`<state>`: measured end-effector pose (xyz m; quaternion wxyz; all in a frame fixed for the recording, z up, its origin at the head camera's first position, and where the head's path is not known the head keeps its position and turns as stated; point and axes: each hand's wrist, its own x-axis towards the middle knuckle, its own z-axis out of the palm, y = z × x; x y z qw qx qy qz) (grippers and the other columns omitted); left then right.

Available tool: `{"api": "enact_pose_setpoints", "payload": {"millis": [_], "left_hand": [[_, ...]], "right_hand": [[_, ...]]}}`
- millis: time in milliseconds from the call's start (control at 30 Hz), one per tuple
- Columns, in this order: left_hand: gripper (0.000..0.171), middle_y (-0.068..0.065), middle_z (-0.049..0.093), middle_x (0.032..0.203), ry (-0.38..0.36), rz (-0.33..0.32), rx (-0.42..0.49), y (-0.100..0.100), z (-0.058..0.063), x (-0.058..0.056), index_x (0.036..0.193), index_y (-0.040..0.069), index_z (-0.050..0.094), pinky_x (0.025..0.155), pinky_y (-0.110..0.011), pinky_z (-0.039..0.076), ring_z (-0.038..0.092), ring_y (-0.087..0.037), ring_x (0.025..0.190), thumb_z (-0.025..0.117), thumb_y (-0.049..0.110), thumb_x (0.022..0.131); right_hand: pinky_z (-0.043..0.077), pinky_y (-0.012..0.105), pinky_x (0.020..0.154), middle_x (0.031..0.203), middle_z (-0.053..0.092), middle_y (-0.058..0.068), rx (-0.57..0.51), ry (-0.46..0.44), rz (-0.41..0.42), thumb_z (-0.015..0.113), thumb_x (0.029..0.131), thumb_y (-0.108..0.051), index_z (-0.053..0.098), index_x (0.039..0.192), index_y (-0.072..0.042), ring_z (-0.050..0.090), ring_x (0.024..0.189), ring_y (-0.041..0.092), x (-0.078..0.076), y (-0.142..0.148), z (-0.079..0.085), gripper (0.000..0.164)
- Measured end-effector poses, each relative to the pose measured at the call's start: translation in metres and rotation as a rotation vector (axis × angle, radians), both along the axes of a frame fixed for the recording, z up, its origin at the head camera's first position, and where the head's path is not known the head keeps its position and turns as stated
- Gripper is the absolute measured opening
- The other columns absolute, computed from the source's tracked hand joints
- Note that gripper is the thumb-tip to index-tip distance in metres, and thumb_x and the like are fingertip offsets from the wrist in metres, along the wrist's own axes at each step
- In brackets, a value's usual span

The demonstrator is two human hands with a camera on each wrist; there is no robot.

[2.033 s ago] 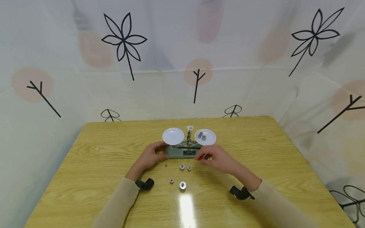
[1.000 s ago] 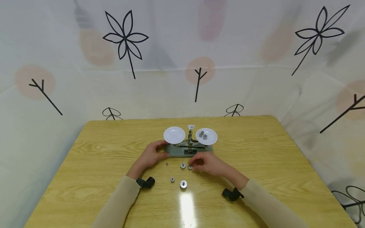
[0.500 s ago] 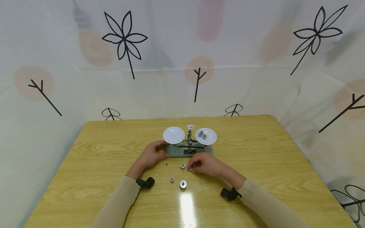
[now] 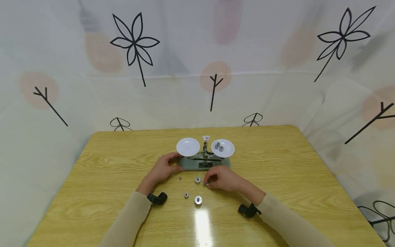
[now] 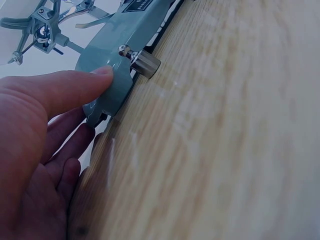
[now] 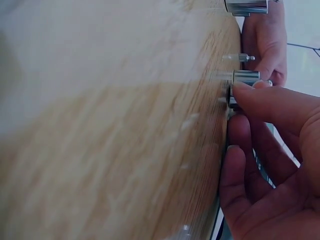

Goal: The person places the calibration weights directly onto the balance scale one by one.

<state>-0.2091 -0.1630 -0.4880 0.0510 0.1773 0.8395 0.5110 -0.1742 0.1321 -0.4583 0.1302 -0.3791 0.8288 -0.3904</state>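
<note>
A green balance scale (image 4: 189,165) with two white pans stands on the table. My left hand (image 4: 162,169) grips the left end of its base, the thumb on the front face and the fingers behind, as the left wrist view shows. My right hand (image 4: 225,178) is low in front of the base and pinches a small metal weight (image 4: 207,184) between thumb and fingertips. Just left of it stands a larger weight (image 4: 197,180), also seen beside the thumb in the right wrist view. Several small weights (image 4: 221,148) sit in the right pan (image 4: 229,150); the left pan (image 4: 188,146) holds nothing.
A tiny weight (image 4: 180,178) stands near my left hand. Closer to me on the wooden table (image 4: 123,151) are a small weight (image 4: 186,195) and the largest weight (image 4: 198,200). A patterned cloth (image 4: 179,99) hangs behind the table.
My right hand has come down from the front of the scale base to the small weight, and its fingers have closed on it. The left hand stays at the base.
</note>
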Motion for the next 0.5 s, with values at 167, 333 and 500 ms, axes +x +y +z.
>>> {"api": "enact_pose_setpoints", "payload": {"millis": [167,333,500], "left_hand": [[0.048,-0.006,0.061,0.133,-0.001,-0.004,0.001,0.0000,0.0004,0.0003,0.128,0.011,0.066,0.110,-0.050,0.036,0.049,-0.027,0.131,0.082,0.013,0.083],[0.048,-0.006,0.061,0.134,-0.010,-0.005,0.006,0.0001,0.0006,0.0003,0.129,0.011,0.066,0.110,-0.049,0.036,0.049,-0.027,0.131,0.081,0.012,0.084],[0.047,-0.006,0.061,0.134,-0.015,-0.002,0.001,0.0001,0.0014,0.0006,0.129,0.011,0.066,0.110,-0.049,0.036,0.049,-0.027,0.131,0.081,0.013,0.084]], "right_hand": [[0.051,0.025,0.070,0.089,0.067,-0.006,-0.003,-0.019,-0.011,0.078,0.083,-0.002,0.076,0.092,-0.013,0.057,0.078,0.006,0.0002,0.0000,0.0004,0.014],[0.051,0.025,0.070,0.089,0.067,-0.006,-0.011,-0.039,-0.025,0.078,0.083,-0.002,0.076,0.092,-0.012,0.057,0.078,0.007,0.0002,0.0006,0.0003,0.014],[0.051,0.025,0.071,0.091,0.067,-0.007,-0.012,-0.039,-0.024,0.078,0.084,-0.002,0.076,0.093,-0.013,0.057,0.079,0.008,0.0000,0.0017,0.0003,0.014]]}}
